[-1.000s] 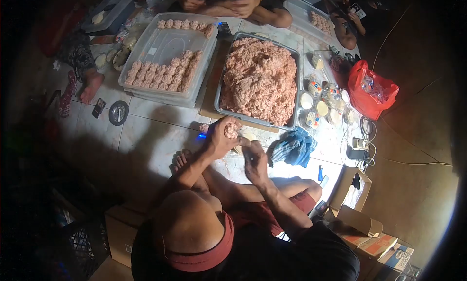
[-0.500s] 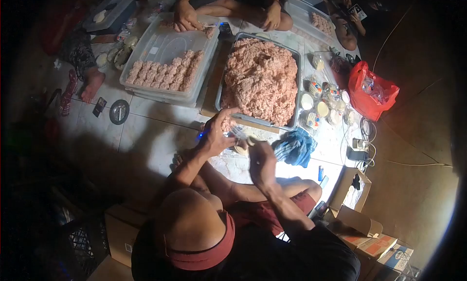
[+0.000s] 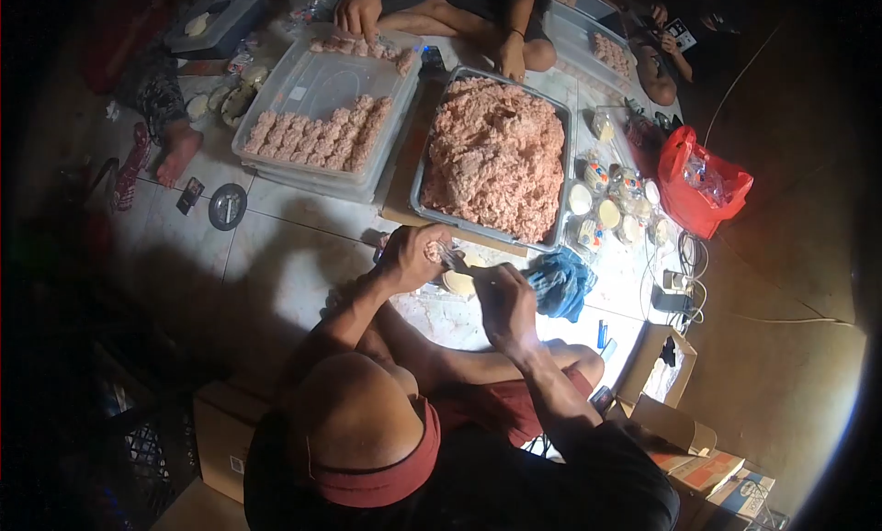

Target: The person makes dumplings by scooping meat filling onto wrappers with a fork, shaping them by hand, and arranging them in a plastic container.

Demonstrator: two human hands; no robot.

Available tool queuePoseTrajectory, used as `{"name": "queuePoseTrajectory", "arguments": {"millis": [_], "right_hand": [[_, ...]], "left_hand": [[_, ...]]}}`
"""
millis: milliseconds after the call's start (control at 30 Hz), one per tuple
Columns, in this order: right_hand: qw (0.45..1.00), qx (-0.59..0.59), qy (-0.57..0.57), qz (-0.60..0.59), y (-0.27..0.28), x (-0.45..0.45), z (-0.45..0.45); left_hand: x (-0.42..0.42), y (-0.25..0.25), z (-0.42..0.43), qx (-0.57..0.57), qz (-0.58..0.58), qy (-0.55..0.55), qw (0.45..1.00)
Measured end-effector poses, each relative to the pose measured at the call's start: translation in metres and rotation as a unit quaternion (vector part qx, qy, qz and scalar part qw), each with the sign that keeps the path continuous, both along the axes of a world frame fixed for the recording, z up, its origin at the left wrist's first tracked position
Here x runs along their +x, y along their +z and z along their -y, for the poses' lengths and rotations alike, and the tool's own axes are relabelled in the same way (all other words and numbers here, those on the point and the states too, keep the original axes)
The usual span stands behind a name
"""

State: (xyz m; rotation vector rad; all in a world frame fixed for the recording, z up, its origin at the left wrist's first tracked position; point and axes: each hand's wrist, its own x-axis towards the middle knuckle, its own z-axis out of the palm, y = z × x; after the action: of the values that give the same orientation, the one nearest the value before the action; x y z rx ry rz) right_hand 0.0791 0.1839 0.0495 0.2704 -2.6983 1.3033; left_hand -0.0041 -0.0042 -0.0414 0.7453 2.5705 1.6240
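The left hand is curled around a lump of pink minced meat, rough and moist-looking, just beyond the near edge of the big tub. The right hand is closed in a fist on a metal utensil, whose shiny end meets the lump. Between and below them sits a pale, smooth, round piece; a crumpled blue cloth lies just right.

Farther off, a grey rectangular tub is heaped with coarse meat paste. To its left, a clear plastic container holds knobbly meat balls in tight near rows and a far row, where another person's hand reaches in; its small white label is unreadable.

Right of the grey tub are pale round cups and clear-wrapped packs with colourful print, too small to read, then a glossy red plastic bag. Near right, printing on the cardboard boxes cannot be read.
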Motion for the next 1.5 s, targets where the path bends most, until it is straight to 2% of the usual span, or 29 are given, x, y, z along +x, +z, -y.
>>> {"name": "queuePoseTrajectory", "arguments": {"millis": [67, 133, 200, 233, 267, 300, 333, 400, 467, 533, 600, 667, 733, 800, 867, 933, 967, 1000, 1033, 1133, 1167, 1200, 1233, 1267, 1300, 1333, 1400, 1467, 1500], "right_hand": [[0.997, -0.025, -0.066, 0.009, 0.014, 0.0, -0.001], [0.998, 0.002, -0.061, 0.012, 0.02, 0.002, -0.001], [0.997, -0.023, -0.06, 0.034, 0.026, 0.001, 0.002], [0.997, -0.045, -0.063, -0.014, 0.022, 0.002, -0.001], [0.997, -0.045, -0.061, -0.014, 0.02, 0.0, 0.0], [0.999, -0.025, -0.031, -0.005, 0.019, 0.0, 0.002], [1.0, -0.006, -0.002, 0.004, 0.018, 0.0, 0.004], [1.0, 0.016, -0.012, 0.023, 0.02, -0.001, 0.006], [0.998, 0.0, -0.037, -0.054, 0.033, -0.001, 0.004], [0.998, 0.004, -0.049, -0.038, 0.032, -0.001, 0.008], [0.998, 0.027, 0.038, -0.044, 0.018, -0.007, 0.016], [0.997, 0.019, -0.033, -0.06, 0.025, -0.006, 0.011], [0.991, 0.086, -0.081, -0.068, 0.046, -0.013, -0.007], [0.98, 0.126, -0.127, -0.085, 0.033, -0.04, -0.04], [0.951, 0.284, -0.119, -0.031, -0.005, -0.073, -0.067], [0.949, 0.297, -0.093, -0.048, -0.047, -0.103, -0.073], [0.945, 0.311, -0.073, -0.066, -0.053, -0.111, -0.073], [0.948, 0.3, -0.106, 0.01, -0.043, -0.114, -0.064], [0.942, 0.311, -0.121, -0.045, -0.04, -0.113, -0.058], [0.945, 0.239, -0.126, -0.187, -0.007, -0.099, -0.012], [0.955, 0.215, -0.104, -0.174, -0.026, -0.094, -0.001], [0.984, 0.149, -0.026, -0.096, -0.033, -0.084, 0.019], [0.982, 0.168, 0.079, 0.034, -0.043, -0.078, 0.033], [0.94, 0.223, 0.209, -0.152, -0.094, -0.083, 0.042], [0.954, 0.243, 0.167, 0.056, -0.103, -0.077, 0.067], [0.94, 0.279, 0.179, 0.077, -0.112, -0.08, 0.085], [0.903, 0.337, 0.267, -0.012, -0.197, -0.093, 0.087], [0.862, 0.432, 0.263, 0.024, -0.204, -0.091, 0.1], [0.879, 0.373, 0.289, 0.072, -0.235, -0.097, 0.098]], "left_hand": [[0.003, 0.025, 0.001, -0.068, 0.081, 0.026, 0.994], [0.001, 0.017, -0.001, -0.044, 0.036, 0.036, 0.998], [-0.004, 0.031, 0.009, 0.115, 0.062, -0.081, 0.988], [-0.002, 0.053, 0.017, 0.069, 0.098, -0.059, 0.991], [-0.006, 0.027, 0.017, 0.069, 0.097, -0.058, 0.991], [-0.009, -0.021, 0.012, 0.03, 0.019, -0.038, 0.999], [-0.01, -0.019, 0.007, -0.01, -0.061, -0.019, 0.998], [-0.001, 0.008, 0.005, -0.019, -0.067, 0.001, 0.998], [0.001, 0.049, 0.014, 0.114, 0.103, -0.051, 0.987], [-0.003, 0.047, 0.018, 0.042, 0.151, -0.055, 0.986], [-0.008, 0.025, 0.007, 0.029, -0.059, -0.041, 0.997], [-0.018, 0.028, 0.016, 0.084, -0.053, -0.055, 0.994], [-0.015, 0.024, 0.045, 0.353, 0.19, 0.006, 0.916], [-0.016, 0.032, 0.079, 0.399, 0.252, 0.011, 0.881], [-0.022, 0.005, 0.106, 0.238, 0.187, 0.045, 0.952], [-0.021, 0.013, 0.109, 0.223, 0.156, 0.084, 0.959], [-0.019, 0.019, 0.11, 0.174, 0.141, 0.126, 0.966], [-0.022, 0.021, 0.115, 0.124, 0.125, 0.167, 0.97], [-0.024, 0.016, 0.124, 0.095, 0.141, 0.172, 0.97], [-0.021, 0.004, 0.131, 0.185, 0.126, 0.191, 0.955], [-0.02, -0.001, 0.142, 0.15, 0.167, 0.149, 0.963], [-0.017, -0.003, 0.142, 0.148, 0.172, 0.152, 0.962], [-0.017, -0.004, 0.141, 0.087, 0.08, 0.17, 0.978], [-0.018, -0.004, 0.14, 0.024, -0.015, 0.186, 0.982], [-0.016, -0.005, 0.141, 0.03, 0.065, 0.173, 0.982], [-0.015, -0.01, 0.143, 0.027, 0.065, 0.175, 0.982], [-0.02, -0.022, 0.147, 0.006, 0.166, 0.141, 0.976], [-0.02, -0.018, 0.152, 0.009, 0.175, 0.137, 0.975], [-0.019, -0.02, 0.158, 0.012, 0.18, 0.129, 0.975]]}}
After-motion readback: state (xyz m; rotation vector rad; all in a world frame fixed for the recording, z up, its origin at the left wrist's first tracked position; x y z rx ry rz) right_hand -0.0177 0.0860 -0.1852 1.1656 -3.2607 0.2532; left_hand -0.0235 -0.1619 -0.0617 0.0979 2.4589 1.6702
